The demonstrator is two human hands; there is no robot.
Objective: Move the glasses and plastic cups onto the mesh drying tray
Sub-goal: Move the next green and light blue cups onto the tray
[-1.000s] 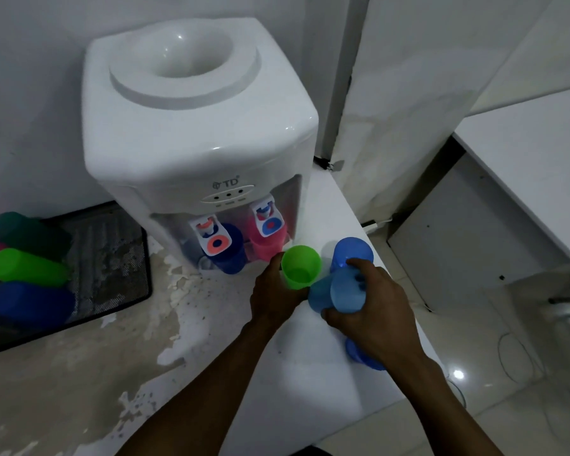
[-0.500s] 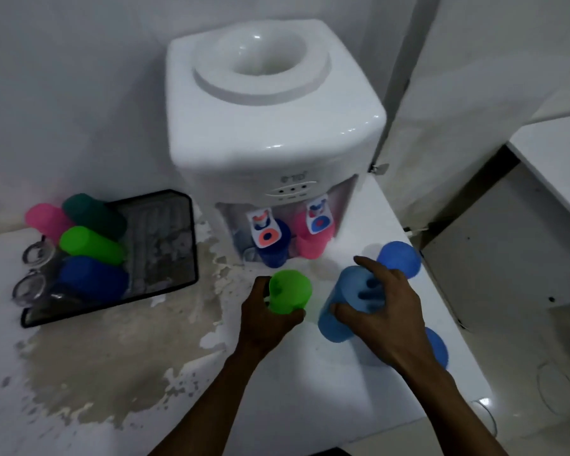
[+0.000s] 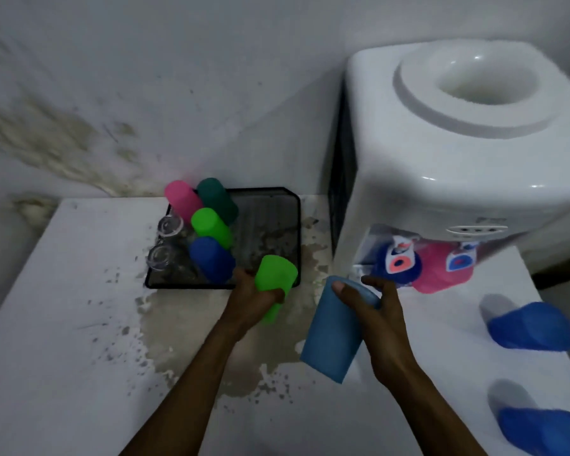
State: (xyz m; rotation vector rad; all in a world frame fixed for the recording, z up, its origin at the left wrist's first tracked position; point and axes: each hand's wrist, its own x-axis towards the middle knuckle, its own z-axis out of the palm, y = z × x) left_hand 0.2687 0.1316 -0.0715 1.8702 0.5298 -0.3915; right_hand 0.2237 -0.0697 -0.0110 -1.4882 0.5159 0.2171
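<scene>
Fingers of left hand (image 3: 254, 299) grip green cup (image 3: 274, 284) at tray (image 3: 295, 205) corner; right hand (image 3: 372, 311) grips light-blue cup (image 3: 331, 337).

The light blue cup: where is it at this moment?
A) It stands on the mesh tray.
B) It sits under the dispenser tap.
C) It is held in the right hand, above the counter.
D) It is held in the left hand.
C: the right hand grips the light blue cup above the counter, while the left hand holds a green cup near the mesh tray.

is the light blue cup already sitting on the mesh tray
No, the light blue cup is held in the right hand above the counter, right of the mesh tray.
</scene>
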